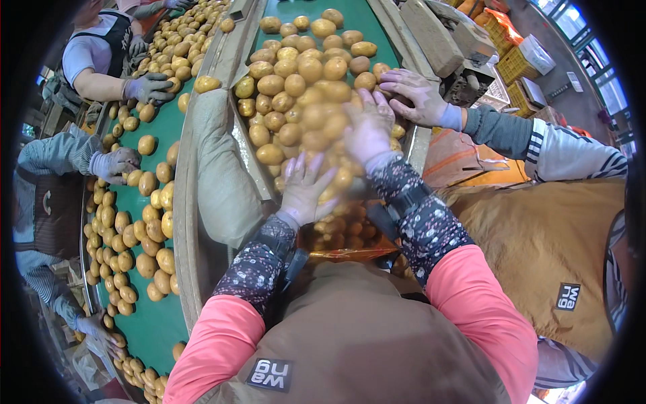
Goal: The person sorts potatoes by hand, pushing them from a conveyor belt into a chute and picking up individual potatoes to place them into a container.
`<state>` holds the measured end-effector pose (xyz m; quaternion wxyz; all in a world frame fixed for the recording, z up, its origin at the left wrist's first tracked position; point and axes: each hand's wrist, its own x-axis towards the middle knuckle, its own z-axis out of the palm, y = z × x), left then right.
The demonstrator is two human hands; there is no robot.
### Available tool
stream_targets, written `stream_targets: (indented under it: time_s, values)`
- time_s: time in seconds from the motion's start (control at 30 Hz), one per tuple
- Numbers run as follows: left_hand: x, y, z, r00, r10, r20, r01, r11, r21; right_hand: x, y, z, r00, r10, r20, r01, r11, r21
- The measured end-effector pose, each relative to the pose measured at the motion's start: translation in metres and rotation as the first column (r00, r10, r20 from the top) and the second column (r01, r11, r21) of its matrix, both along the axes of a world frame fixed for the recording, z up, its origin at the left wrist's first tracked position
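Produce pile: Round to oval, tan-to-golden produce (272,84), fruit or potatoes too alike to tell, crowds a green-floored chute (296,7) directly ahead of the worker's two hands.
Lie of the pile: Its long axis runs away from the worker's body, up the chute; single pieces point every which way, and those at the centre are blurred.
Right hand: Reaching farther up the chute, the worker's right hand (370,129) lies along the pile's right side, fingers stretched out, nearer the bulk of it; no piece appears gripped, though contact beneath the palm is hidden.
Left hand: Lower down, the worker's left hand (304,190) fans its fingers wide at the pile's near left edge, apparently grasping nothing.
Between the hands: Blurred produce fills the gap, with most of the pile beyond both sets of fingertips.
Below the hands: More produce sits nearer the body, behind an orange bag edge (350,254).
At right: A co-worker's hand (418,97) rests just beyond the right hand, at the chute's side.
At left: A grey padded bundle (225,168) lines the chute, beside a second green belt (151,313).
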<state>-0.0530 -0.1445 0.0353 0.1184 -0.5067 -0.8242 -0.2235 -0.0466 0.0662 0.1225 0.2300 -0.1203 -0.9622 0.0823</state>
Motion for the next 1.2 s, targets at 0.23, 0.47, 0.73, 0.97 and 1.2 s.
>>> stream_targets:
  time_s: [0.23, 0.47, 0.73, 0.97, 1.2]
  values:
    - [-0.001, -0.002, -0.003, 1.0, 0.016, -0.01, -0.016, 0.998, -0.065, -0.015, -0.062, 0.016, 0.82, 0.223, 0.526, -0.29, 0.956, 0.045]
    - [0.007, -0.005, 0.006, 0.992, -0.083, -0.093, 0.088, 0.994, 0.061, -0.024, -0.058, -0.009, 0.797, 0.283, 0.534, -0.42, 0.895, 0.152]
    - [0.0, -0.004, 0.006, 0.983, -0.054, -0.175, 0.058, 0.998, 0.015, -0.013, -0.024, 0.001, 0.823, 0.525, 0.216, -0.513, 0.851, -0.114]
    - [-0.025, 0.022, 0.016, 0.96, -0.183, -0.21, 0.172, 0.983, -0.066, -0.01, 0.039, 0.093, 0.768, 0.258, -0.586, -0.513, 0.796, -0.322]
    - [-0.031, 0.035, 0.026, 0.935, -0.276, -0.221, 0.25, 0.958, -0.139, -0.009, 0.165, 0.064, 0.752, 0.659, 0.015, -0.652, 0.741, 0.162]
